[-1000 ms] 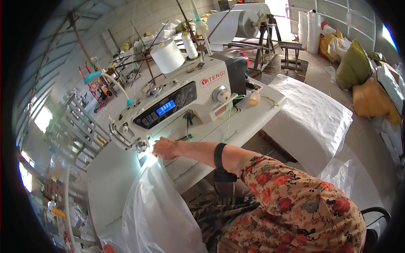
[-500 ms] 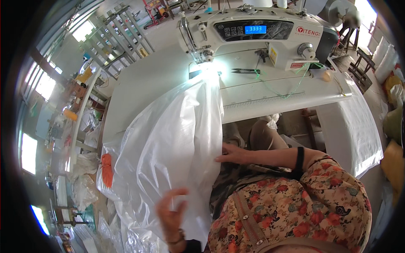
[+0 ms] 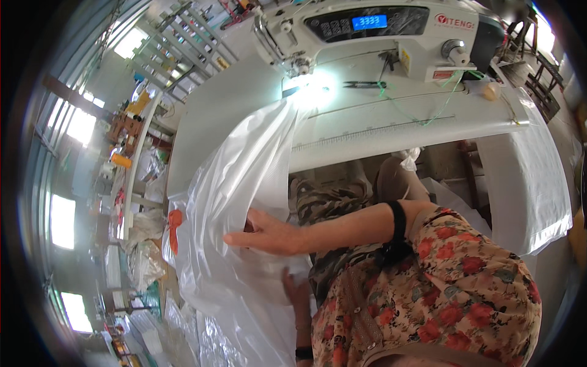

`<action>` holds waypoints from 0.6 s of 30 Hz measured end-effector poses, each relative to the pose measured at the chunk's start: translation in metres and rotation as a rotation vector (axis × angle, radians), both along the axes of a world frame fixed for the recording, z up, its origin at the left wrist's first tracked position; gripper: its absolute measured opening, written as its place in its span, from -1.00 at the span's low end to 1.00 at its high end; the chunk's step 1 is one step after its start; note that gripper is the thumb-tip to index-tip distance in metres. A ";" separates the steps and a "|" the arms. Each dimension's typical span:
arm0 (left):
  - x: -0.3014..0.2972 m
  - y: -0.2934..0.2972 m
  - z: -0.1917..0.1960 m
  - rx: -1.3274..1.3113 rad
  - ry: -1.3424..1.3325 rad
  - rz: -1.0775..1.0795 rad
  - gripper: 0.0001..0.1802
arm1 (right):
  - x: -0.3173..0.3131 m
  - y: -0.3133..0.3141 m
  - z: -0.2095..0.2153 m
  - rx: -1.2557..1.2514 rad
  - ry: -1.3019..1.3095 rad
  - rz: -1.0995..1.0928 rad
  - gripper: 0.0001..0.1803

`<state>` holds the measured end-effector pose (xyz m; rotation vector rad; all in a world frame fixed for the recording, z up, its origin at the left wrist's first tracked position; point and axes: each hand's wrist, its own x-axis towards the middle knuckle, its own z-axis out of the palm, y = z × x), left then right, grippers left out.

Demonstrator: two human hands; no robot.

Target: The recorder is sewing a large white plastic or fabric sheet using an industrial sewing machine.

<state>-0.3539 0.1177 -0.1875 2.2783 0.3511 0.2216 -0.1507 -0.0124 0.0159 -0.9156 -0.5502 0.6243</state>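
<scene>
A sheet of white, shiny plastic (image 3: 244, 162) hangs in folds from the lit needle area of a sewing machine (image 3: 367, 37) down over the near table edge. My right hand (image 3: 269, 233) reaches left across the sheet. Its thumb lies along the front, while the other fingers curl into a fold and are partly hidden; the hand appears closed on the plastic. Lower down, my left hand (image 3: 297, 292) is beside the sheet's right edge, close to my lap. Its fingers are blurred and partly covered, so their grip is unclear.
Dark thread snips (image 3: 365, 84) and loose green thread (image 3: 422, 120) lie on the machine table (image 3: 342, 137). An orange bundle (image 3: 175, 229) hangs at the table's left side. More white sheeting (image 3: 526, 183) drapes at the right. A metal rack (image 3: 177, 46) stands behind.
My right hand has moved left from the sheet's right edge onto its folds. My left hand has shifted right, toward my lap. The sheet's lower part has swung left and narrowed.
</scene>
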 end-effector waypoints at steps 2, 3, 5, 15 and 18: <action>-0.053 0.091 -0.049 0.001 0.248 0.457 -0.41 | -0.004 -0.006 -0.009 -0.073 -0.339 -0.060 -0.44; -0.048 0.097 -0.035 -0.023 -0.091 0.635 -0.40 | 0.005 -0.026 -0.011 -0.203 -0.428 0.019 -0.47; -0.029 0.100 0.024 0.039 -0.405 1.000 -0.37 | 0.016 -0.047 -0.057 -0.266 -0.611 0.049 -0.54; 0.038 0.068 0.377 1.027 -1.627 1.185 -0.54 | 0.074 -0.019 -0.165 -0.651 -0.538 -0.192 -0.22; 0.035 0.074 0.430 1.738 -1.385 1.476 -0.46 | 0.067 0.008 -0.096 -0.139 -0.246 0.011 -0.22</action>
